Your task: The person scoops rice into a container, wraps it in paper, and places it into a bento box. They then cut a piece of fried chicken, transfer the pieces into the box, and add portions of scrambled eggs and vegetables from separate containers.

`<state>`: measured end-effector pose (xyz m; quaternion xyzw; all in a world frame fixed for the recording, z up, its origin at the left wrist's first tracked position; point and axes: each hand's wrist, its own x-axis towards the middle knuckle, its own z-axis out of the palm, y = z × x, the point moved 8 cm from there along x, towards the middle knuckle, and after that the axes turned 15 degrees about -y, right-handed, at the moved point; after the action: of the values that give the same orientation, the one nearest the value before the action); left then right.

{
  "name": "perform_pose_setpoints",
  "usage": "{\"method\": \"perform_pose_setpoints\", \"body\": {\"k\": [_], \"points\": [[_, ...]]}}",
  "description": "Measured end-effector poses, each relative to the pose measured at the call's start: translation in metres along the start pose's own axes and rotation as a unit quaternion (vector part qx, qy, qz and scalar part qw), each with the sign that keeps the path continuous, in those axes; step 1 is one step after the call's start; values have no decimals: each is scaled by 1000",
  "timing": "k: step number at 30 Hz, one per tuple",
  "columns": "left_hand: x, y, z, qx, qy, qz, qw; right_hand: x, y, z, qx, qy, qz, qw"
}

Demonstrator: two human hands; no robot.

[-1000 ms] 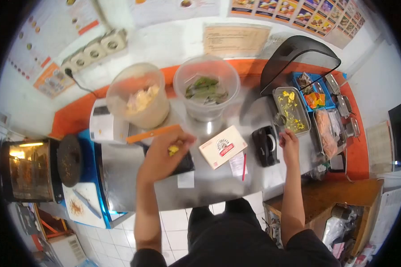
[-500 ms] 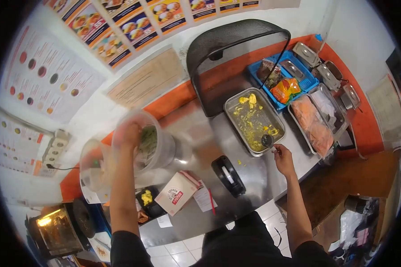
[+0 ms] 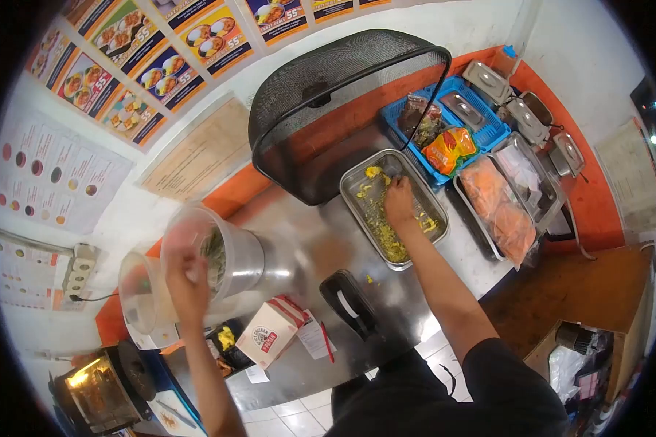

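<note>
My right hand [image 3: 399,200] is over the metal tray [image 3: 346,191], which holds yellow scrambled egg [image 3: 386,237]. Its fingers are bent inward and closed; I cannot tell what is in them, and no spoon shows in the tray. Blurred by motion, my left hand [image 3: 188,280] is at the near rim of a clear plastic bucket [image 3: 244,262] with shredded greens [image 3: 213,255] inside. Below it, a black food tray [image 3: 235,355] carries a yellow lump of egg, partly covered by a white and red carton [image 3: 267,335].
A black mesh cover [image 3: 299,116] stands raised behind the metal tray. To the right are a blue basket [image 3: 499,135] with packets and a tray of bagged orange food [image 3: 499,211]. A black container [image 3: 348,302], a paper slip [image 3: 313,339] and a red pen [image 3: 328,346] lie near the front edge.
My right hand has moved from the tray's near right corner to over its middle; the dark spoon it held is out of sight. My left hand has come back from inside the bucket to its rim.
</note>
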<state>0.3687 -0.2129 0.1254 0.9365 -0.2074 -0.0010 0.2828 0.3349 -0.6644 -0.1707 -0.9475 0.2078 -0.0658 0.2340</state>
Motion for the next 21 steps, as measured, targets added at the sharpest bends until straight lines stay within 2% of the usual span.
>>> {"method": "perform_pose_setpoints", "body": {"k": [1,2,4,5,6,7,9,12,15,17,18,19,21], "points": [[-25,22,11,-79,-10,-11,997,2,-5,10,-21,-12,-16,1000],[-53,48,36,-157,-35,11,987,-1,-8,20,13,-48,-11,999],[-110,88,126,-267,-225,-69,935,-4,-17,21,91,-99,-16,991],[-130,118,175,-329,-386,-117,854,-10,-26,3,134,-118,-24,984],[-146,148,218,-325,-486,-17,811,-12,-33,-12,176,-137,-33,974],[-172,159,260,-322,-527,58,784,-8,-36,-26,162,-119,-40,979],[-207,179,326,-377,-570,59,727,-8,-33,-44,135,-88,-51,986],[-209,189,380,-478,-568,-108,662,7,-15,-21,-24,47,-108,993],[-196,164,441,-569,-472,-131,661,-3,-24,5,-2,-57,-123,991],[-169,163,444,-611,-456,-179,622,-12,-26,-3,117,-80,-125,982],[-160,161,434,-641,-408,-221,612,-13,-28,-9,175,-90,-127,972],[-154,160,425,-668,-358,-262,598,-12,-27,-18,142,-66,-121,980],[-152,154,437,-670,-346,-277,595,-13,-24,-34,78,-16,-102,992]]}}
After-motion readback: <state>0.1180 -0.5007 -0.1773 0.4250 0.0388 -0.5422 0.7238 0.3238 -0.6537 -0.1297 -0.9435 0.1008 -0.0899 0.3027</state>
